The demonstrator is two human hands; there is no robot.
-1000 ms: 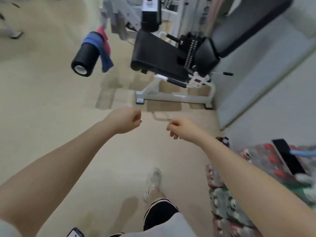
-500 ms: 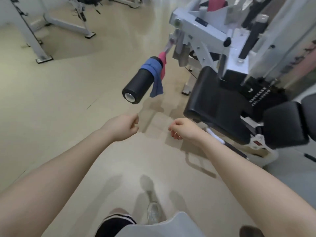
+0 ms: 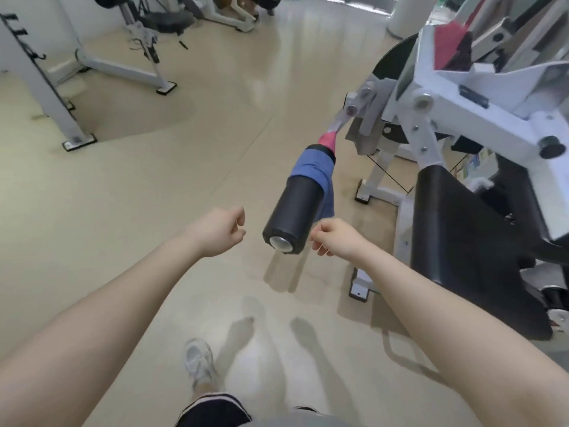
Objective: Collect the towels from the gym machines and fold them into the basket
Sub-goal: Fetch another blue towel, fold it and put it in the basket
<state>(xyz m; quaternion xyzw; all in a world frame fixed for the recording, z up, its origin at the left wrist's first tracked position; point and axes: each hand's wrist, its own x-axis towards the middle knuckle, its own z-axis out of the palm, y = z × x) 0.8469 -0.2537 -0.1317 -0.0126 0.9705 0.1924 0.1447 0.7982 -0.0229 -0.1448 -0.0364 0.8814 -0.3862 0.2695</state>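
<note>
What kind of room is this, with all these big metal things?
Most likely a gym. A white machine stands on the right with a black seat pad and a foam roller with a blue towel draped over it. More metal frames stand across the smooth floor.

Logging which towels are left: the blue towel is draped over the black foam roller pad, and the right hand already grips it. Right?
Not quite. In the head view the blue towel does drape over the roller pad, but the right hand is empty, loosely curled beside the pad's end.
</note>
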